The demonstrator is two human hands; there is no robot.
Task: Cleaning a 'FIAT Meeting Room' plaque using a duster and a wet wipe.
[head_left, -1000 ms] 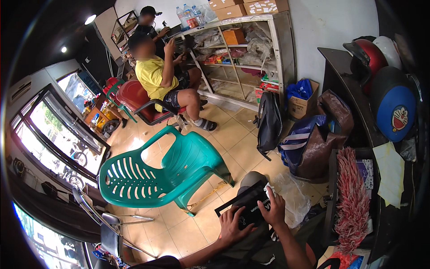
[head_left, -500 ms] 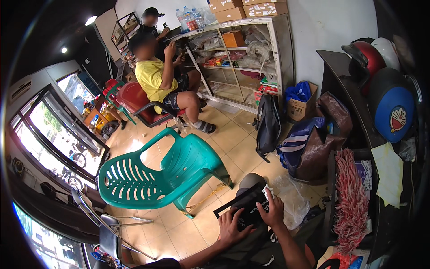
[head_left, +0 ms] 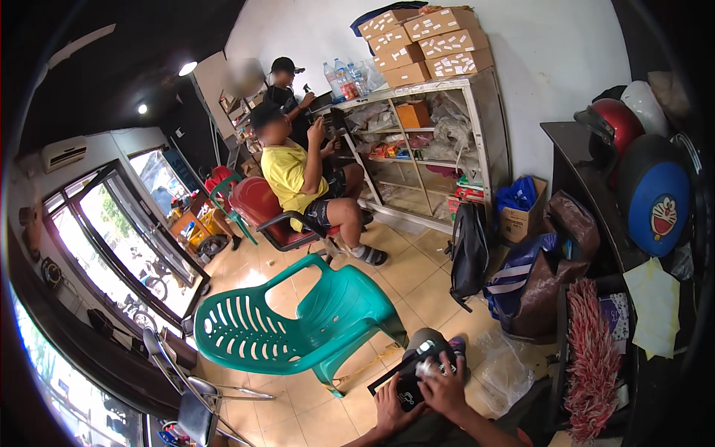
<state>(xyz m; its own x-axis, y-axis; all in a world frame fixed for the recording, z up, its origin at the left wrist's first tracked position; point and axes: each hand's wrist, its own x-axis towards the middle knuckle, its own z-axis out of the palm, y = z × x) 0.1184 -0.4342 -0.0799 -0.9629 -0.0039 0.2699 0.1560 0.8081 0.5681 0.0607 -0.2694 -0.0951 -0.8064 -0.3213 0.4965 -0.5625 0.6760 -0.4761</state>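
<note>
A flat black panel [head_left: 407, 381] with white print lies tilted over my lap, low in the view. My left hand [head_left: 395, 410] grips its near edge, with fingers on its face. My right hand [head_left: 447, 387] is on the panel's right part, holding a small crumpled white wipe [head_left: 426, 368] against the surface. The wipe is partly hidden by the fingers and blurred, so whether it is cloth or tissue I cannot tell. My knee, in dark grey, shows just beyond the panel.
Ahead stands a green plastic chair [head_left: 298, 328], left of it a folding chair [head_left: 197, 410]. On the right are a red-and-white duster [head_left: 592, 357], bags [head_left: 536, 290] and helmets [head_left: 614, 127]. A seated person in yellow [head_left: 290, 175] and another person face a glass cabinet [head_left: 484, 134].
The view has tipped up and turned left. My left hand has gone from lying spread on the panel to its near edge. My right hand has moved inward over the panel with the wipe.
</note>
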